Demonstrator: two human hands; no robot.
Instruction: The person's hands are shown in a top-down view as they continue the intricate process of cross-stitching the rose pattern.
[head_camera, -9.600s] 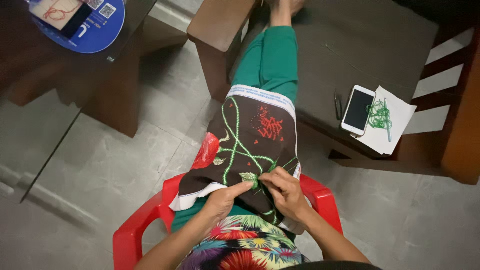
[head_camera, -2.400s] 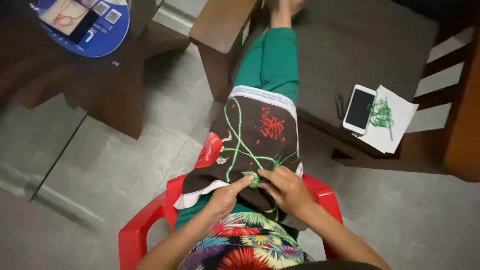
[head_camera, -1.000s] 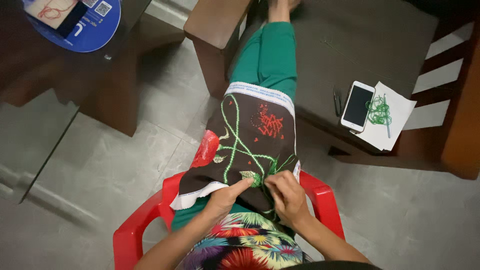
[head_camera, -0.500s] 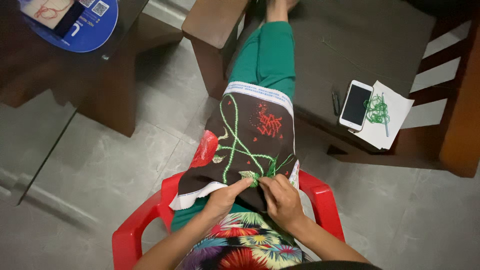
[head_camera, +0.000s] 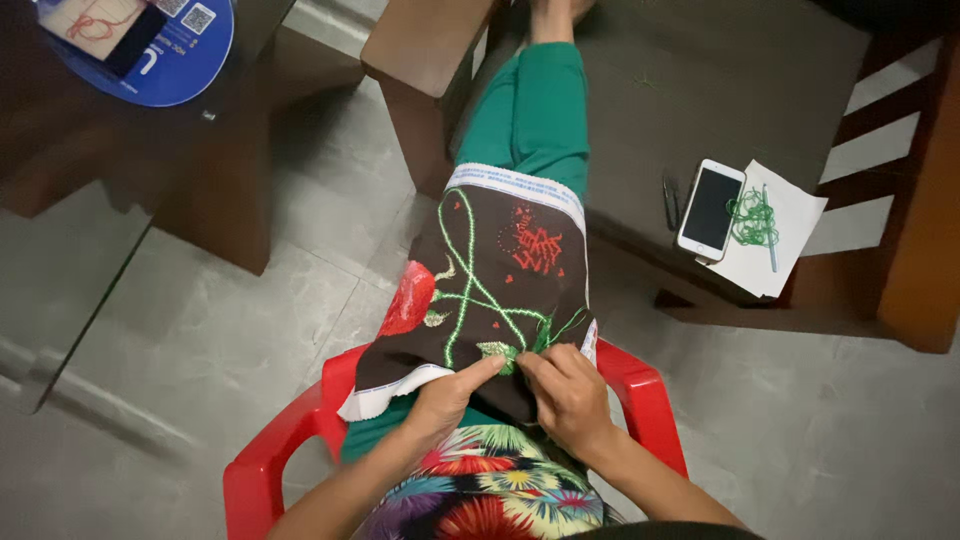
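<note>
A dark brown embroidery cloth (head_camera: 490, 280) with green stems, a red flower and red stitching lies over my lap and green-trousered leg. My left hand (head_camera: 445, 395) pinches the cloth's near edge beside a small green stitched leaf (head_camera: 497, 350). My right hand (head_camera: 568, 395) is closed at the same spot, fingertips on the green thread; any needle is too small to see. Both hands touch at the leaf.
I sit on a red plastic chair (head_camera: 640, 385). A wooden bench holds a white phone (head_camera: 710, 210), paper with green thread (head_camera: 755, 220) and small scissors (head_camera: 668, 200). A dark table with a blue round box (head_camera: 170, 50) stands at upper left. Grey tile floor surrounds.
My right hand has drawn back in toward the green leaf after working slightly right of it. The cloth and left hand have barely shifted.
</note>
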